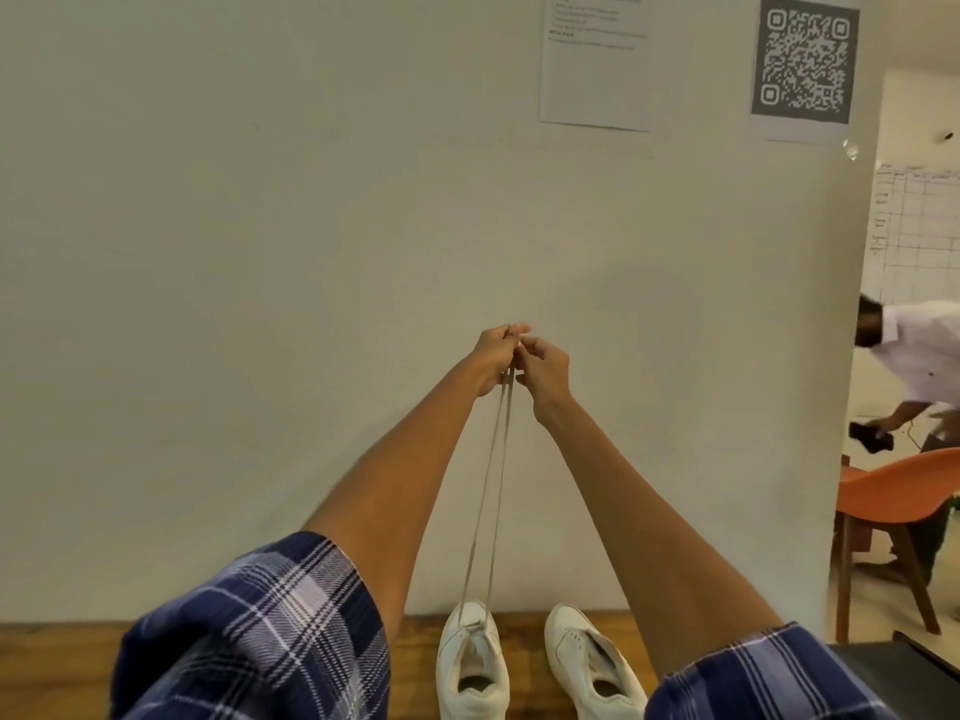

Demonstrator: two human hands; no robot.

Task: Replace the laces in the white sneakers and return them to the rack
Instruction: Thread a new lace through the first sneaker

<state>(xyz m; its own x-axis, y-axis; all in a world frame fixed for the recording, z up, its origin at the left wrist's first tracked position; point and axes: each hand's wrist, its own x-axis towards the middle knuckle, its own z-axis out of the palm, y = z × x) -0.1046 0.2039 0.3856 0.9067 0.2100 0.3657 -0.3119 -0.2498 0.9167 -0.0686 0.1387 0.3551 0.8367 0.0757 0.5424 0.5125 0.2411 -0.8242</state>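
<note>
Sneakers sit side by side on a wooden desk (pixel 62 662) against a pale wall (pixel 260 252) as a person in plaid sleeves draws a lace (pixel 488 511) up at arm's length. Both ends rise from the toe end of the left sneaker (pixel 470 662) to the raised hands, where the left hand (pixel 496 358) and right hand (pixel 543 371) each have a closed pinching grip on the lace, fingertips nearly touching.

Work looks to be at an early stage: the lace seems to pass through only the lowest eyelets, though the view there is small and the exact threading is hard to read. Crossing it up the remaining eyelets lies ahead. The right sneaker (pixel 589 662) shows an open tongue and no lace. No rack is in view, so the return is not yet done.

Pinned on the wall are a printed sheet (pixel 595 70) and a QR code (pixel 802 65). Past the wall's edge stand an orange chair (pixel 898 496) and another person (pixel 914 356), bending.
</note>
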